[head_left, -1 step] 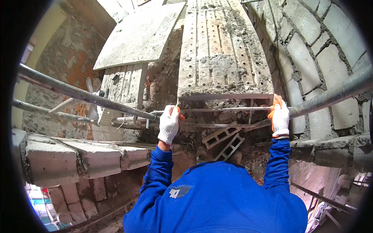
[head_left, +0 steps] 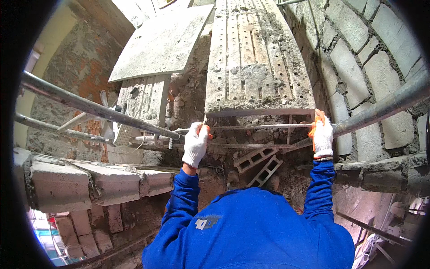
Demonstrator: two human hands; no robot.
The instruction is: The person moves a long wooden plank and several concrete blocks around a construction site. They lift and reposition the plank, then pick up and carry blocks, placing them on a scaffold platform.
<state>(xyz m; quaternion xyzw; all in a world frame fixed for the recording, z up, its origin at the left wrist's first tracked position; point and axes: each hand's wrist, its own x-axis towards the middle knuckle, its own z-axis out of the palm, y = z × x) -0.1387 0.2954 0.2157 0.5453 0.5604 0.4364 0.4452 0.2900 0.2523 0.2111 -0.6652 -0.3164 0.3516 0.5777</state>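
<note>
I wear a blue sweatshirt and white gloves with orange palms. My left hand [head_left: 196,143] is closed around a thin horizontal steel bar [head_left: 255,127] that runs just under the near end of a mortar-caked perforated metal scaffold plank [head_left: 255,67]. My right hand [head_left: 322,136] grips the right end of the same bar, where it meets a thick grey scaffold tube [head_left: 385,105]. Both arms are stretched forward, about the plank's width apart.
Long scaffold tubes [head_left: 89,105] cross on the left. A grey block wall [head_left: 358,49] curves up on the right, and a course of blocks [head_left: 107,184] lies at lower left. Hollow bricks [head_left: 257,161] rest on rubble below. A flat grey board [head_left: 161,42] lies upper left.
</note>
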